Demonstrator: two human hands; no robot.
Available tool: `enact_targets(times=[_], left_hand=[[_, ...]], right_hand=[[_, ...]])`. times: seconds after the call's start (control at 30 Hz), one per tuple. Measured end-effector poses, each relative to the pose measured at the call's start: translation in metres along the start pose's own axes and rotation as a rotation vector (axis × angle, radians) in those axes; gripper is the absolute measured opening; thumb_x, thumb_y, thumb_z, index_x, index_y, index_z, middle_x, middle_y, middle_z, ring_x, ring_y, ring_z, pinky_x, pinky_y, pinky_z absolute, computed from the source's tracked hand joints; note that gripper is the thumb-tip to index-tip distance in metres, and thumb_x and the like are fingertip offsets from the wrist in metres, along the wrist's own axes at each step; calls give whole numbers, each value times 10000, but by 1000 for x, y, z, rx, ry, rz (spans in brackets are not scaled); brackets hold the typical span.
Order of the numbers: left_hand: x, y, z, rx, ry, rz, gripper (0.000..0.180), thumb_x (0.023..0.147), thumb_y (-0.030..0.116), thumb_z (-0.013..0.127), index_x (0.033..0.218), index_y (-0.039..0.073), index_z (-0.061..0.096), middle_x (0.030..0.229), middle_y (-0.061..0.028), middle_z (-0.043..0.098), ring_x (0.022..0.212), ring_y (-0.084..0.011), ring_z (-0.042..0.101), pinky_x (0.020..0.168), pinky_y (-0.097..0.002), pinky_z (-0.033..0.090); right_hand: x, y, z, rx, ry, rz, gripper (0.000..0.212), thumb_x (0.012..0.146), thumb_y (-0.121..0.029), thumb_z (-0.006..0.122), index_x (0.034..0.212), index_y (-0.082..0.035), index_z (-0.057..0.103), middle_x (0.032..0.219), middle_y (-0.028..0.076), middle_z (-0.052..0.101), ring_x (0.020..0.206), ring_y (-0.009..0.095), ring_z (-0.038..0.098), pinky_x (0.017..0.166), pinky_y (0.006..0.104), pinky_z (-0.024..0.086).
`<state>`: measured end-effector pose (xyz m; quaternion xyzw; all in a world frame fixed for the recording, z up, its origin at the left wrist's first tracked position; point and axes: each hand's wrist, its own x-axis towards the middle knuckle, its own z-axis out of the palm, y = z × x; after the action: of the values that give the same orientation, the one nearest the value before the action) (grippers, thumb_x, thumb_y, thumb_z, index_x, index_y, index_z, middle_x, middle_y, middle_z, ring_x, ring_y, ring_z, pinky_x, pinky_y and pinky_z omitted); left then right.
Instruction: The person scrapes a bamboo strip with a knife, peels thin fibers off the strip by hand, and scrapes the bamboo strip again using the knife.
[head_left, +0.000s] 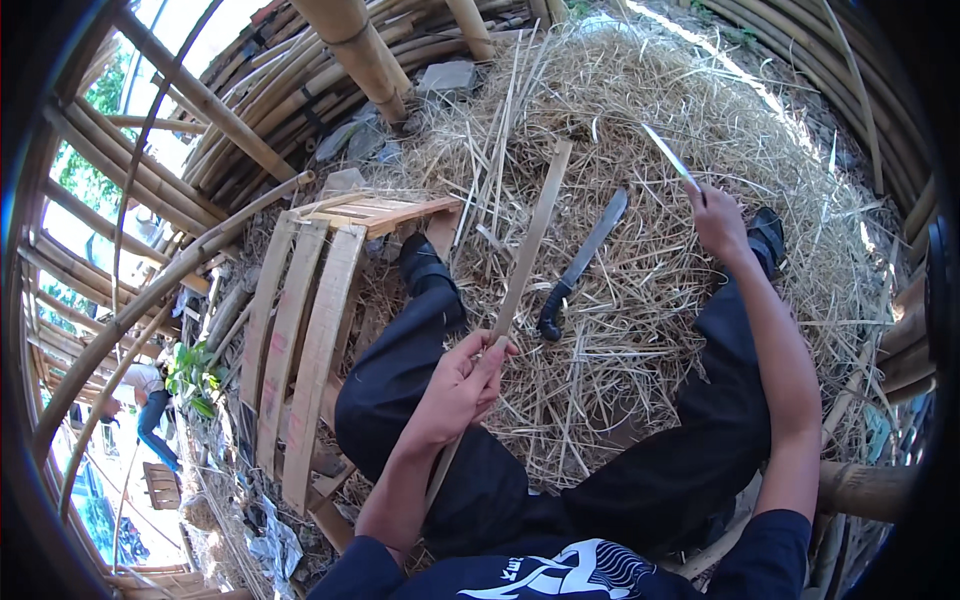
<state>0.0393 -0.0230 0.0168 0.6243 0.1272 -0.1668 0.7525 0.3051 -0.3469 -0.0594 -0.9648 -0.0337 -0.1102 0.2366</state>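
My left hand (466, 388) is closed around a long flat bamboo strip (532, 240), which slants up and away in front of me; its lower end runs back beneath my forearm. Out to the right, my right hand (718, 222) grips a knife (668, 152) by the handle, its bright blade pointing up and to the left, apart from the strip. Between my legs a machete (590, 248) with a black handle lies on a bed of bamboo shavings (620, 370). Several thin split bamboo strips (497, 150) rest on the shavings beyond the left foot.
A slatted wooden crate (300, 340) stands by my left leg. Bamboo poles (345, 50) rise at the far left, with stacked poles behind them. Stones (447, 78) lie near their base. Another person (150, 400) is outside at the left. A thick bamboo pole (868, 492) sits at the lower right.
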Motion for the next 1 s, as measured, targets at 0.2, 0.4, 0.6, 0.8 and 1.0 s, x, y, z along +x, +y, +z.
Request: enact_targets(times=[0.2, 0.4, 0.6, 0.8, 1.0], left_hand=[[6, -21, -7, 299, 217, 140, 210, 1009, 199, 455, 1121, 35, 523, 545, 81, 338, 457, 0, 283, 422, -189, 248], [3, -20, 0, 622, 340, 235, 179, 984, 168, 502, 1074, 17, 536, 557, 10, 440, 504, -31, 382, 455, -235, 310], [2, -33, 7, 709, 328, 265, 164, 974, 152, 506, 1058, 13, 525, 563, -81, 465, 497, -106, 441, 474, -311, 366], [6, -28, 6, 783, 309, 209, 148, 976, 161, 482, 1043, 30, 502, 606, -178, 527, 530, -326, 588, 486, -392, 404], [7, -23, 3, 740, 365, 209, 159, 973, 164, 502, 993, 7, 511, 567, -108, 478, 475, -150, 450, 471, -325, 363]], right_hand=[[-42, -110, -28, 404, -381, -385, 376, 1009, -317, 408, 852, -12, 561, 551, 85, 470, 470, 176, 450, 472, 360, 362], [-65, -136, -8, 197, -495, -732, 369, 986, -365, 423, 870, -48, 571, 583, 121, 524, 551, 292, 534, 584, 435, 417], [-13, -84, 4, -94, -396, -517, 384, 968, -407, 444, 889, -82, 633, 635, 134, 576, 622, 287, 581, 583, 405, 435], [-18, -73, 18, 3, -388, -437, 363, 958, -390, 449, 917, -80, 635, 659, 176, 576, 678, 378, 573, 638, 482, 424], [-29, -98, 9, 37, -359, -465, 400, 970, -393, 428, 852, -51, 599, 658, 185, 567, 670, 385, 567, 630, 477, 424]])
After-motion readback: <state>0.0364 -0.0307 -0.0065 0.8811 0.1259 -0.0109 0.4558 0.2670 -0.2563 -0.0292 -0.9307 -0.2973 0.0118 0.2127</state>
